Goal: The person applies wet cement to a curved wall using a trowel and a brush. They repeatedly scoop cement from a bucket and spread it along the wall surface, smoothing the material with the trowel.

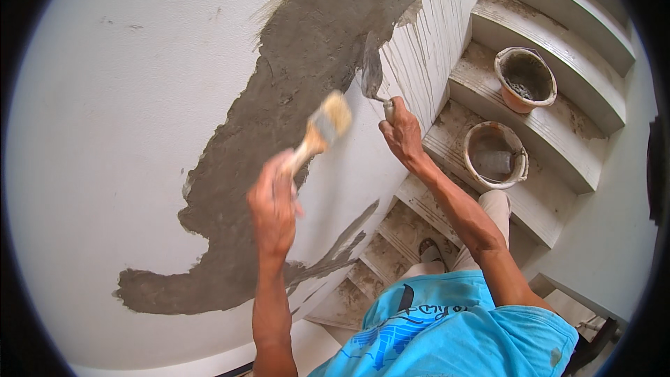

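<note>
Left hand (pixel 273 202) gripped brush (pixel 326 126) mid-frame, w/ bristles over grey mortar patch (pixel 279 98); right hand (pixel 403 134) clenched trowel (pixel 372 73) at patch's right edge. Bare white wall (pixel 105 132) lay open left; buckets (pixel 525 78) sat on stairs (pixel 544 132), right.

Packages, labels, signs, screens: none on view. No carton, wrapper, tag, notice or display stands anywhere from twelve o'clock round to twelve again.
</note>
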The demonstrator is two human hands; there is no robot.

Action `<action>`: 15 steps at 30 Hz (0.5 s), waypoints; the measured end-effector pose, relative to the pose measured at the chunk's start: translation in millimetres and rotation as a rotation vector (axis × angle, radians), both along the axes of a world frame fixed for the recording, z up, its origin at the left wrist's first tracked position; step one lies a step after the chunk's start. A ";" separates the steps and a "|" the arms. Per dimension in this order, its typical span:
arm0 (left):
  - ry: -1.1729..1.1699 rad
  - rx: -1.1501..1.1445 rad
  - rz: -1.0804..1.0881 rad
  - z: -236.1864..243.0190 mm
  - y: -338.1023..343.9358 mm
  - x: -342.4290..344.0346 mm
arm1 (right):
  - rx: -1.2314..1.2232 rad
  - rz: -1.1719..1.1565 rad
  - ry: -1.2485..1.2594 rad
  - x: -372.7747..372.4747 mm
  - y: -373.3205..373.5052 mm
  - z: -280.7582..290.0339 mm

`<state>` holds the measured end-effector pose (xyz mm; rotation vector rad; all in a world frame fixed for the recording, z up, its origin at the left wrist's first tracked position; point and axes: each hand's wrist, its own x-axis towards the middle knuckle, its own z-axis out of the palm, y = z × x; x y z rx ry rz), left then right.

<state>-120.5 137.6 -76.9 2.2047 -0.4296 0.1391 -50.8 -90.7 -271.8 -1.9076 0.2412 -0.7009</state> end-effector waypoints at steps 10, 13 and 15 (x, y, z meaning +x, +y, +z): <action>-0.775 0.464 -0.102 23.4 -98.4 102.8 | 0.061 -0.109 -0.074 37.0 20.0 27.0; -0.802 0.564 -0.055 17.2 -84.9 87.5 | -0.024 -0.110 -0.111 37.7 31.5 26.0; -0.762 0.596 -0.023 22.5 -73.0 63.8 | -0.095 -0.119 -0.145 31.6 42.3 20.5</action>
